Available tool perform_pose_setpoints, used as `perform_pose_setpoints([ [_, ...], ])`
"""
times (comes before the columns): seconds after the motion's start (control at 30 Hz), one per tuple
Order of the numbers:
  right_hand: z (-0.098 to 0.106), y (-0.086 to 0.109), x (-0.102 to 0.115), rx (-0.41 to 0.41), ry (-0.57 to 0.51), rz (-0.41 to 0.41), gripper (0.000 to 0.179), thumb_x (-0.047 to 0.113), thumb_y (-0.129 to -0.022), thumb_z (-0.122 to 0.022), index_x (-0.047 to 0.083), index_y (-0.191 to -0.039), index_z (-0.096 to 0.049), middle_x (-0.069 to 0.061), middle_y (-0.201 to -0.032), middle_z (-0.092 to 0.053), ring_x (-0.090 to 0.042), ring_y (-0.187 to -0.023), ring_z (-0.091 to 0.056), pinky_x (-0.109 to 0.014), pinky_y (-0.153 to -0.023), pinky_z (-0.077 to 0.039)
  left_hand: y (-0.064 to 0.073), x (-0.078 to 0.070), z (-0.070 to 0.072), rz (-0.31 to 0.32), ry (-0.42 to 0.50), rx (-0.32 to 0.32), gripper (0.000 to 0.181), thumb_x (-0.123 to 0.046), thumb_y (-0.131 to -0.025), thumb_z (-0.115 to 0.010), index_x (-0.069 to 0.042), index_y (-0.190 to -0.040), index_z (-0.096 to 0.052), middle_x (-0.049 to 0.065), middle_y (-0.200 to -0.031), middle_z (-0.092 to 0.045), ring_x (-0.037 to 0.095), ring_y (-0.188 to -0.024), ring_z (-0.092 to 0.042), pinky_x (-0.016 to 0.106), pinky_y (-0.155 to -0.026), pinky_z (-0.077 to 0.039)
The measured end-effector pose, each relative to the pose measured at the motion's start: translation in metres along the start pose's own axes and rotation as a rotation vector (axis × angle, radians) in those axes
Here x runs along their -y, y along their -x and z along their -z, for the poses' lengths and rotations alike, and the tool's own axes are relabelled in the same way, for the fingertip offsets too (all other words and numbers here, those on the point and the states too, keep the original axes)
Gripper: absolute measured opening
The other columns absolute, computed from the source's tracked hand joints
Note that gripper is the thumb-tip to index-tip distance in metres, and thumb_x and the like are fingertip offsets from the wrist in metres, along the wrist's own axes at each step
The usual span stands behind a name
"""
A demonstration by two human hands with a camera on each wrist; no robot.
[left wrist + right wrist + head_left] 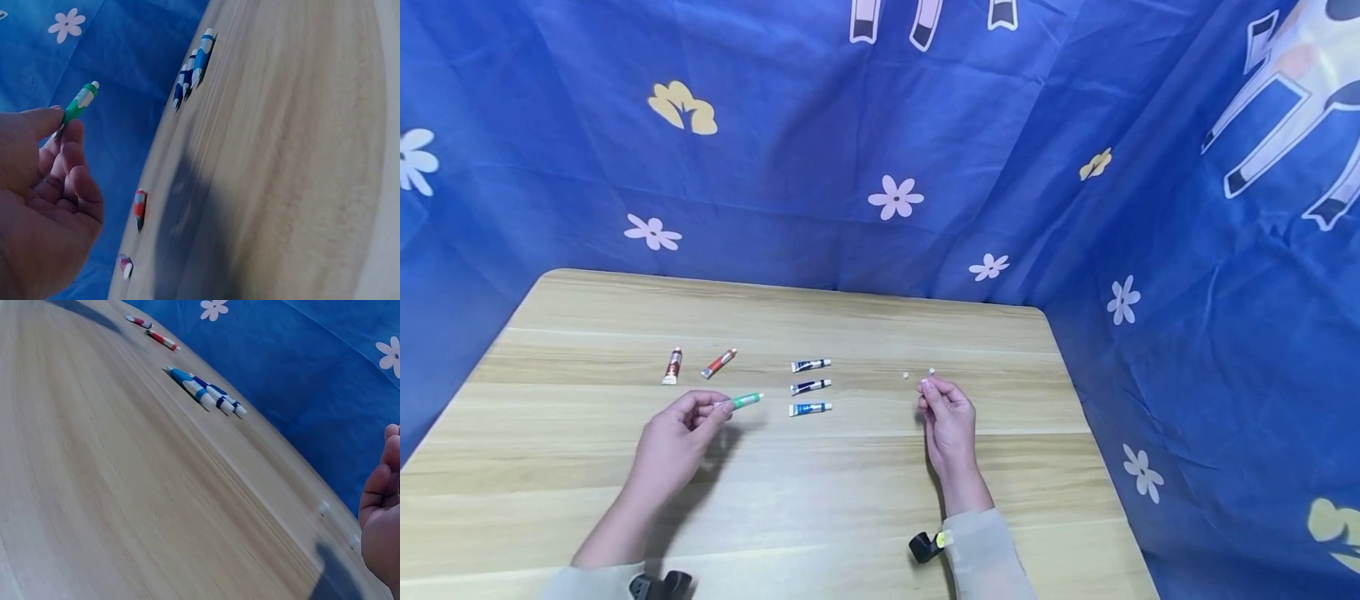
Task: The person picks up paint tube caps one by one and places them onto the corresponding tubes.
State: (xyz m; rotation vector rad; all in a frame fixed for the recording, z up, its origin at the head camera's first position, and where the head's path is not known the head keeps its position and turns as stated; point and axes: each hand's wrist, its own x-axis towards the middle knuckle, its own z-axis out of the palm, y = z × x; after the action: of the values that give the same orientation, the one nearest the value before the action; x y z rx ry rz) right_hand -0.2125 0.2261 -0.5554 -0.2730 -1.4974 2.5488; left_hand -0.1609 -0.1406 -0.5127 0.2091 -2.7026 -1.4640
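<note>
My left hand (pixel 673 437) pinches a green paint tube (pixel 747 401) by its tail end, between thumb and forefinger. In the left wrist view the green tube (pixel 81 102) points up and away, its narrow white tip outward, held above the table. My right hand (pixel 951 421) has thumb and forefinger together on a small white cap (pixel 924 382), mostly hidden by the fingertips. Just beyond them lie two more small white caps (pixel 906 375). Only part of the right hand (pixel 382 531) shows at the edge of the right wrist view.
Between the hands, three blue and dark-blue paint tubes (pixel 810 409) lie in a column on the wooden table (pixel 820 508). An orange-red tube (pixel 719 364) and a dark red tube (pixel 673 367) lie behind the left hand. A blue patterned cloth (pixel 790 167) hangs beyond the table edge.
</note>
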Motion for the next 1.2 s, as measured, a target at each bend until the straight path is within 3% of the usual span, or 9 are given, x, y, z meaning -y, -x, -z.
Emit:
perform_pose_setpoints([
  [0.17,-0.008,0.006,-0.002,0.021,0.024,-0.036,0.017,-0.003,-0.1,-0.072,0.013,-0.093,-0.076,0.004,-0.089,-0.077,-0.004,-0.079,-0.07,-0.014,-0.072,-0.059,-0.002,-0.005,-0.008,-0.021,0.01,0.026,0.033,-0.037,-0.109,-0.068,-0.007,-0.121,-0.072,0.008,-0.1,-0.074,0.005,-0.073,-0.057,0.025,-0.063,-0.049],
  [0.5,-0.029,0.024,-0.018,0.091,0.171,-0.088,0.012,-0.003,-0.097,-0.075,0.005,-0.104,-0.077,0.005,-0.09,-0.078,-0.007,-0.083,-0.071,-0.02,-0.079,-0.062,0.006,-0.016,-0.034,0.03,0.127,0.147,0.029,-0.035,-0.109,-0.068,-0.009,-0.12,-0.07,0.015,-0.097,-0.073,0.024,-0.066,-0.067,0.029,-0.058,-0.056],
  [0.7,-0.044,0.035,-0.021,0.154,0.266,-0.091,0.026,-0.004,-0.095,-0.076,-0.014,-0.118,-0.071,0.008,-0.093,-0.077,-0.007,-0.085,-0.07,-0.022,-0.081,-0.063,0.011,-0.021,-0.042,0.045,0.138,0.17,0.027,-0.035,-0.108,-0.068,-0.01,-0.119,-0.071,0.014,-0.098,-0.073,0.023,-0.069,-0.067,0.028,-0.06,-0.057],
  [0.9,-0.055,0.045,-0.024,0.217,0.341,-0.082,0.026,-0.004,-0.095,-0.076,-0.015,-0.119,-0.071,0.009,-0.093,-0.076,-0.005,-0.084,-0.07,-0.02,-0.078,-0.062,0.014,-0.027,-0.047,0.045,0.148,0.175,0.028,-0.036,-0.107,-0.069,-0.01,-0.118,-0.072,0.011,-0.1,-0.074,0.018,-0.075,-0.065,0.025,-0.062,-0.053],
  [1.0,-0.058,0.049,-0.026,0.241,0.38,-0.066,0.023,-0.004,-0.095,-0.077,-0.012,-0.116,-0.074,0.003,-0.093,-0.078,-0.004,-0.082,-0.069,-0.018,-0.076,-0.061,0.016,-0.03,-0.05,0.046,0.16,0.18,0.029,-0.036,-0.107,-0.069,-0.01,-0.119,-0.072,0.011,-0.102,-0.075,0.018,-0.077,-0.064,0.024,-0.065,-0.052],
  [1.2,-0.063,0.057,-0.028,0.318,0.483,-0.018,0.02,0.002,-0.096,-0.078,-0.006,-0.115,-0.077,-0.025,-0.108,-0.079,-0.003,-0.081,-0.068,-0.014,-0.074,-0.057,0.021,-0.035,-0.056,0.071,0.182,0.197,0.028,-0.036,-0.107,-0.07,-0.011,-0.119,-0.073,0.009,-0.102,-0.075,0.016,-0.08,-0.064,0.023,-0.072,-0.051],
])
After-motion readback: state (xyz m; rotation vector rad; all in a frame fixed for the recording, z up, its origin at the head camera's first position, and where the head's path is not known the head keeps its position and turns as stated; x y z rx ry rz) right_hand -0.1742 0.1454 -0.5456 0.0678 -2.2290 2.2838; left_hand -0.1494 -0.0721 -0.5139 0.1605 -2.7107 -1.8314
